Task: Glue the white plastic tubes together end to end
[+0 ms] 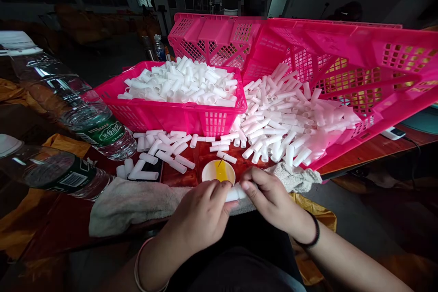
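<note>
A person's left hand [203, 214] and right hand [272, 197] pinch opposite ends of a white tube [235, 193], its long axis running crosswise between them, just nearside of a small dish [207, 172].

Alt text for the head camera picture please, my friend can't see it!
A person's left hand and right hand hold a white tube near a white dish with yellow inside. Beyond, more tubes fill a pink basket and lie heaped beside it.

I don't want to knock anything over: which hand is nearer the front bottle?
Left. Your left hand is off to the right of the front bottle; your right hand is farther right, beyond the left.
</note>
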Demonstrator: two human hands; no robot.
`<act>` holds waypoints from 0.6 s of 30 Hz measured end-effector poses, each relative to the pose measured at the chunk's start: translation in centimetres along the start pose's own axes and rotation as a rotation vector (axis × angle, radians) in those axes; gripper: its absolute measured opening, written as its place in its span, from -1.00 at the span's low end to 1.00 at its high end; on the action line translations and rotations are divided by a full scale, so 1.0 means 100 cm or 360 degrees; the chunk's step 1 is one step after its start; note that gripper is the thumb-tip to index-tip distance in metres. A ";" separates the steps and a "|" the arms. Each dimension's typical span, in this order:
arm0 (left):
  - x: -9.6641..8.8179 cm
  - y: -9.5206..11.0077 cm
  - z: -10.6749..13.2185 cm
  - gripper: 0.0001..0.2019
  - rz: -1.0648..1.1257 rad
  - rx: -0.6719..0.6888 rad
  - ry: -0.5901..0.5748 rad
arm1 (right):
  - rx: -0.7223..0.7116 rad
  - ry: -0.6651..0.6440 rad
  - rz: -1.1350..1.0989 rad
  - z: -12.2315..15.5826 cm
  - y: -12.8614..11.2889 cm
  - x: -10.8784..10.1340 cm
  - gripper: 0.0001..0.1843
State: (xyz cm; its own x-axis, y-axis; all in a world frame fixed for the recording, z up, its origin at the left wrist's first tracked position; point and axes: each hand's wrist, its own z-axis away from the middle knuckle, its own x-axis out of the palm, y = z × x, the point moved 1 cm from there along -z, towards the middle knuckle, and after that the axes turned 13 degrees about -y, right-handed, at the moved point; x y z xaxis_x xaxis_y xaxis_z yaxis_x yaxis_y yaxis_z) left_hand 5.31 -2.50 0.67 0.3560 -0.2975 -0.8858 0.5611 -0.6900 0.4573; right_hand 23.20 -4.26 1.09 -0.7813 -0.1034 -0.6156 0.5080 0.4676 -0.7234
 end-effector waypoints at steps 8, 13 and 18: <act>0.003 0.029 0.010 -0.73 0.0841 0.0025 -0.0512 | -0.0015 -0.0097 0.0554 0.078 0.004 -0.027 -0.78; -0.027 -0.073 0.022 -0.74 -0.0158 -0.0397 0.0164 | 0.0670 -0.0206 0.1022 0.121 0.051 -0.073 -0.72; -0.034 -0.142 0.007 -0.77 -0.0512 -0.0436 -0.0086 | 0.0405 -0.0187 0.0763 -0.005 0.061 -0.030 -0.68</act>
State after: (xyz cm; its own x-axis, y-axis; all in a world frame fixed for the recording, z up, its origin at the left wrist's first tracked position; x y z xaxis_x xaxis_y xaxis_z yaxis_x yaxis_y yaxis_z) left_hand -4.41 7.89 -2.84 0.0948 -0.1344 -0.9864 0.8176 -0.5548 0.1542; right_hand 28.42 -0.67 -1.34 -0.4028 -0.0353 -0.9146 0.8797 0.2608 -0.3975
